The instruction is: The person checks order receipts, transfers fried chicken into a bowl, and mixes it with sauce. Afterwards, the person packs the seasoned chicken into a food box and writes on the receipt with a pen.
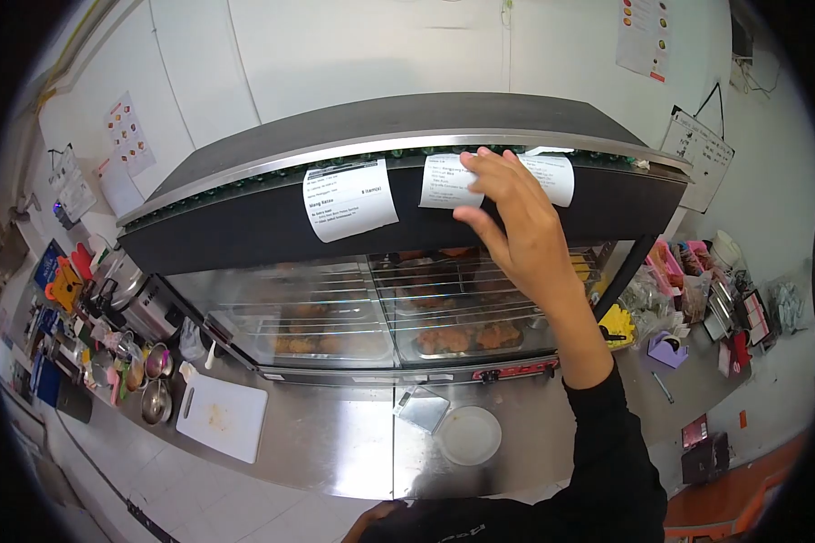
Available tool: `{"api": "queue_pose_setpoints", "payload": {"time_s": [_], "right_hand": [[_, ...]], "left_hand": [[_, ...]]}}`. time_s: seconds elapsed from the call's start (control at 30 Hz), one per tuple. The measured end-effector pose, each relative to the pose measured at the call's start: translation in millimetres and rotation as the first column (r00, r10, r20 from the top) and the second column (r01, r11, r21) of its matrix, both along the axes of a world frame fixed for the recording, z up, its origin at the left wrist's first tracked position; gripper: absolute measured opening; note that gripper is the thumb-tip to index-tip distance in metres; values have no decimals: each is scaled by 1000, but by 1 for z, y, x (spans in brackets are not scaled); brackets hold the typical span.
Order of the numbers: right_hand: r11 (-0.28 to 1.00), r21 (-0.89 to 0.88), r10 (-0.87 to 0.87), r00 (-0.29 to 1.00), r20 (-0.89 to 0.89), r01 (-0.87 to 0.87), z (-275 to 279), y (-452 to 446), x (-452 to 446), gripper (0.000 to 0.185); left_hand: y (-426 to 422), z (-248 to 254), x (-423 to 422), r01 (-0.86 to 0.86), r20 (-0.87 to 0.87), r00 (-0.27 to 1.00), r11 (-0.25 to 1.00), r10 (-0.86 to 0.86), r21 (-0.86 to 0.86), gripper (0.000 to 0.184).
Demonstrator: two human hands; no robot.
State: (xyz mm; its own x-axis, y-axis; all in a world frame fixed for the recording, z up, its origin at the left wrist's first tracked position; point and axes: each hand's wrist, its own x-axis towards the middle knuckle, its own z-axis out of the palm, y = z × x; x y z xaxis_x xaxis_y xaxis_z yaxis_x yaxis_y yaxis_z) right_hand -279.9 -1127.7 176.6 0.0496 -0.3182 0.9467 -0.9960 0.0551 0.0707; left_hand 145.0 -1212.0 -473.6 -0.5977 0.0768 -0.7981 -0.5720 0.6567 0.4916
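My right hand [516, 213] is raised at the top front edge of a black food warmer [235, 240], its fingers apart over a printed receipt [448, 181]. Another receipt [557, 179] shows just behind and to the right of the hand. Farther left, a longer receipt [349, 201] hangs from the same edge. Behind the warmer's glass, trays of browned food [444, 339] sit below wire racks. My left hand is out of sight; only a bit of that arm shows at the bottom edge.
On the steel counter [326, 439] are a white cutting board [222, 418], a small scale [422, 409] and a round white container [469, 435]. Metal bowls [157, 401] and a cooker [140, 299] stand left. At right are a purple tape dispenser [667, 350] and packets.
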Motion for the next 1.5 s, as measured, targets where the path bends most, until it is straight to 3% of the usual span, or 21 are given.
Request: {"api": "queue_pose_setpoints", "payload": {"time_s": [0.07, 0.1, 0.3, 0.7, 0.8, 0.93, 1.03, 1.07, 1.13, 1.17, 1.2, 1.23, 1.3, 1.37, 1.43, 1.5], "right_hand": [[998, -69, -6, 998, 57, 10, -3, -7, -4, 24], [991, -109, -72, 997, -3, 71, -3, -9, -7, 26], [994, -108, 21, 997, 69, -13, 5, -11, -4, 31], [999, -6, 40, 998, 55, -40, 8, -19, 0, 31], [998, 7, 65, 995, 70, -65, 8, -15, 2, 38], [978, -205, 6, 995, -101, -27, -2, 15, 20, 33], [947, -296, 141, 990, 28, -127, -57, 43, 46, 33], [946, -225, 259, 962, 89, -234, -84, 51, 52, 31], [942, 13, 314, 890, 332, -337, -155, 56, 67, 23], [934, 222, 151, 875, 461, -278, -198, 56, 79, 25], [800, 478, 2, 799, 602, -362, -230, 58, 88, 31], [675, 587, -53, 763, 644, -448, -307, 69, 92, 34], [306, 751, -136, 754, 643, -585, -365, 91, 122, 34], [146, 655, -203, 626, 753, -741, -382, 112, 156, 35], [-160, 563, -29, 573, 819, -811, -438, 115, 183, 35], [-285, 413, -208, 477, 854, -865, -435, 112, 193, 35]], "left_hand": [[-3, -6, 9, 10, 10, 1000, 1000, -10, -25, 48], [-3, -8, 14, 17, 12, 1000, 999, -17, -35, 48], [-5, -22, 45, 26, 39, 999, 996, -22, -90, 46], [8, -35, 60, 82, 3, 997, 981, -83, -173, 42], [11, -42, 57, 133, -54, 987, 965, -148, -228, 41], [16, -44, 59, 127, -92, 984, 967, -151, -221, 40], [29, -38, 71, -149, 10, 988, 971, 153, -188, 43], [32, -37, 74, -239, 45, 967, 953, 251, -185, 44], [41, -35, 74, -413, 112, 893, 892, 436, -184, 46], [44, -35, 75, -444, 123, 874, 876, 469, -189, 47], [47, -33, 77, -474, 133, 855, 858, 502, -196, 47], [51, -31, 79, -505, 143, 833, 839, 535, -204, 48], [52, -22, 86, -380, 130, 904, 904, 408, -197, 47], [51, -10, 85, -186, 115, 971, 963, 211, -196, 45], [55, 7, 78, 84, 99, 993, 977, -65, -194, 44], [58, 3, 72, 96, 94, 992, 977, -79, -188, 42]]}}
